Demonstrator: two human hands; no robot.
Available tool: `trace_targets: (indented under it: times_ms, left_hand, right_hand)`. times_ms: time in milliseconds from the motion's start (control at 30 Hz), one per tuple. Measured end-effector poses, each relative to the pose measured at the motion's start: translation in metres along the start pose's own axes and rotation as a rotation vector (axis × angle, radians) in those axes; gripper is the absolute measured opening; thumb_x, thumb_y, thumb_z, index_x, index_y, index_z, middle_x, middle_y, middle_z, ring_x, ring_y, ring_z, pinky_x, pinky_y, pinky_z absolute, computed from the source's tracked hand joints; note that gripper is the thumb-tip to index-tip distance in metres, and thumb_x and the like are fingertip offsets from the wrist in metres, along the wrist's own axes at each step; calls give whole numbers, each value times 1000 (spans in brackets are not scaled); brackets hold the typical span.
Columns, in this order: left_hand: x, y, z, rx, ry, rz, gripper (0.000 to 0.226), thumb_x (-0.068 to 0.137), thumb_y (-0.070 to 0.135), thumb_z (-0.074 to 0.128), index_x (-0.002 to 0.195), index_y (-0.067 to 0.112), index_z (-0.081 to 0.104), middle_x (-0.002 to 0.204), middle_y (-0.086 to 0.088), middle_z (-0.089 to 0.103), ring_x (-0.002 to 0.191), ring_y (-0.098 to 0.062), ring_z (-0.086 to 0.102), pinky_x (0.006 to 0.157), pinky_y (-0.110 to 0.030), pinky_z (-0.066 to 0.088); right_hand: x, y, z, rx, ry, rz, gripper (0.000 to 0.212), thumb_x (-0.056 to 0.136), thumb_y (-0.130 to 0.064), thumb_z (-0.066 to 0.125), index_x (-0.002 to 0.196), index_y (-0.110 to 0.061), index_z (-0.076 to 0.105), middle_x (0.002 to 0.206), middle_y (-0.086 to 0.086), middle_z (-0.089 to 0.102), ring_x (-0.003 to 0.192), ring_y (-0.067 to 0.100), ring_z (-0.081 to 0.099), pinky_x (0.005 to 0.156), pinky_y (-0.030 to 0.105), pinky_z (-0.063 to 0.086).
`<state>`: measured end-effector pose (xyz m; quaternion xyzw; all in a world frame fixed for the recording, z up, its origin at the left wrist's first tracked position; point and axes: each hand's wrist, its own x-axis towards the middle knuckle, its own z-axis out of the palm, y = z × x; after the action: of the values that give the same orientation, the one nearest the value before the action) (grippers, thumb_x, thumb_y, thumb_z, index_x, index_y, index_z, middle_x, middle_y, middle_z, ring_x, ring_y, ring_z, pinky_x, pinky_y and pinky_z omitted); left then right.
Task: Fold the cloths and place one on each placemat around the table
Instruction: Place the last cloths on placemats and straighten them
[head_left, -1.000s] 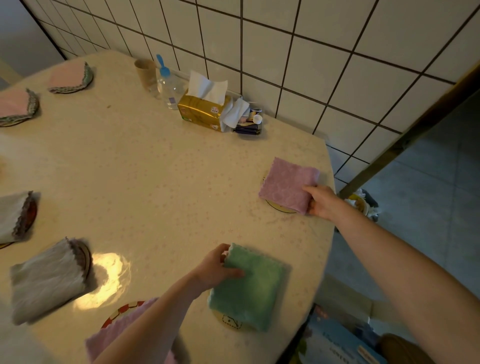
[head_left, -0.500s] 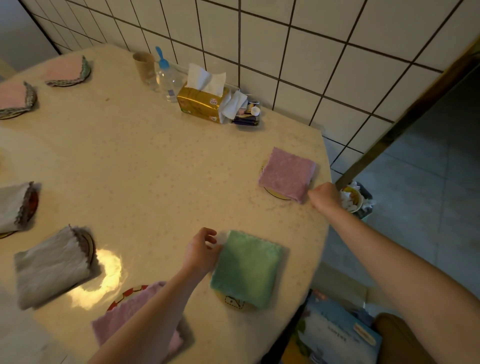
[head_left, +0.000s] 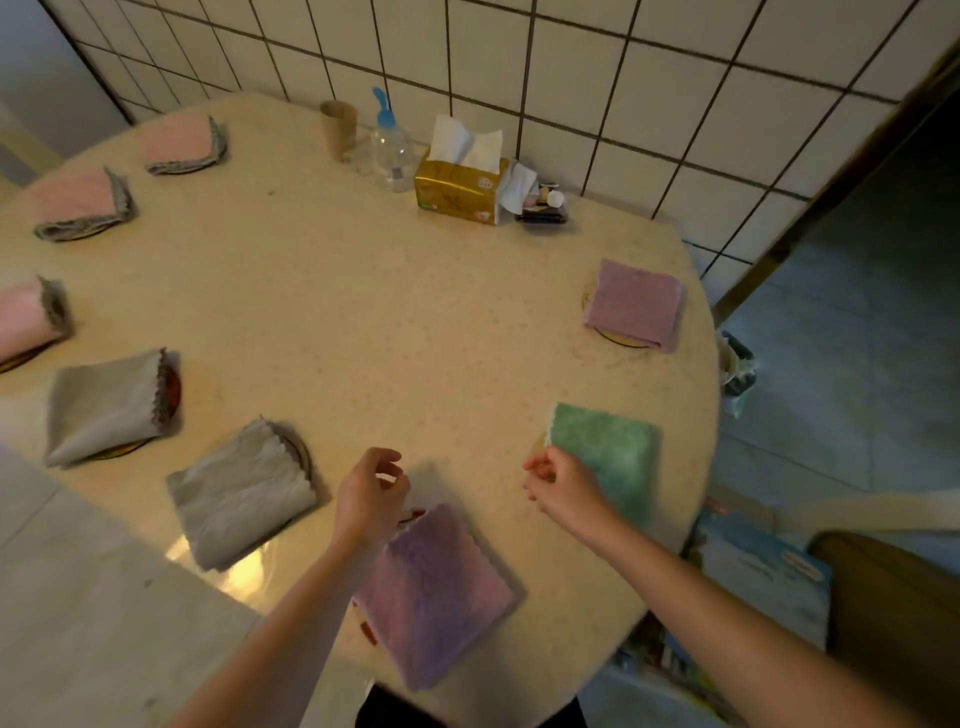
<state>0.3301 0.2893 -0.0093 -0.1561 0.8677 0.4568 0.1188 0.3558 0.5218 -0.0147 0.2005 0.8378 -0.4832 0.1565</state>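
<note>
Folded cloths lie on round placemats around the beige table (head_left: 363, 322). A green cloth (head_left: 608, 452) sits at the right, a purple cloth (head_left: 636, 304) farther back, and another purple cloth (head_left: 436, 592) at the near edge. Two grey cloths (head_left: 244, 491) (head_left: 106, 405) lie at the left, with three pink cloths (head_left: 23, 319) (head_left: 78, 202) (head_left: 182, 143) beyond them. My left hand (head_left: 369, 493) hovers above the near purple cloth, fingers loosely curled, holding nothing. My right hand (head_left: 561, 483) hangs beside the green cloth's near corner, empty, fingers bent.
A gold tissue box (head_left: 460, 189), a clear bottle with a blue top (head_left: 392, 148), a brown cup (head_left: 337, 127) and small items (head_left: 543, 208) stand by the tiled wall. A bin (head_left: 735, 374) and boxes (head_left: 763, 566) sit on the floor to the right.
My right hand left the far purple cloth and drew back toward the green one. My left hand let go of the green cloth and moved left. The view swung left, showing more cloths.
</note>
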Motion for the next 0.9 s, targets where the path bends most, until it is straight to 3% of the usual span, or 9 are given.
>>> trace_targets:
  times_ms: [133,267,333,467,633,767,900]
  left_hand:
    - [1,-44,-53,46,33,39,15,87,12,59,100,18,61,87,1,63,75,-15,60,64,-32,51]
    - [7,-85,-108,95,139,26,16,84,18,67,98,17,61,99,-5,60,94,-27,57,77,-36,48]
    - [12,-103,-133,168,220,-66,29,82,18,67,109,13,60,115,-12,54,108,-35,47,91,-43,41]
    - [24,-121,-161,52,274,-393,51,76,20,70,120,7,49,124,-20,47,114,-41,44,101,-47,39]
    - [38,-128,-167,-161,204,-545,50,75,21,73,114,3,49,115,-18,53,105,-37,54,90,-45,50]
    - [47,-125,-169,-216,200,-631,52,72,29,78,108,0,55,106,-18,60,100,-36,58,88,-44,53]
    - [42,-117,-176,-272,194,-648,38,76,26,78,67,4,48,75,-11,52,85,-32,55,75,-36,48]
  right_hand:
    - [-35,-4,58,-139,-51,99,13,84,-20,62,92,-17,52,87,-2,59,88,19,59,79,30,45]
    - [-62,-12,92,-308,-2,133,19,85,-29,60,93,-14,54,87,2,62,83,20,59,70,30,43]
    - [-69,-18,102,-369,43,151,17,81,-28,61,90,-14,55,84,2,62,76,20,59,63,31,43]
    - [-71,-28,109,-372,98,208,18,79,-25,65,90,-12,57,89,5,64,72,17,57,54,27,41]
    - [-70,-36,113,-423,47,314,41,78,-35,68,109,-13,54,102,3,61,84,17,53,67,26,39]
    - [-69,-43,111,-265,-61,362,37,78,-33,67,108,-13,57,102,3,63,89,17,59,72,29,48]
    - [-75,-52,107,-92,-182,337,17,81,-25,62,92,-13,62,89,4,64,88,22,64,66,27,46]
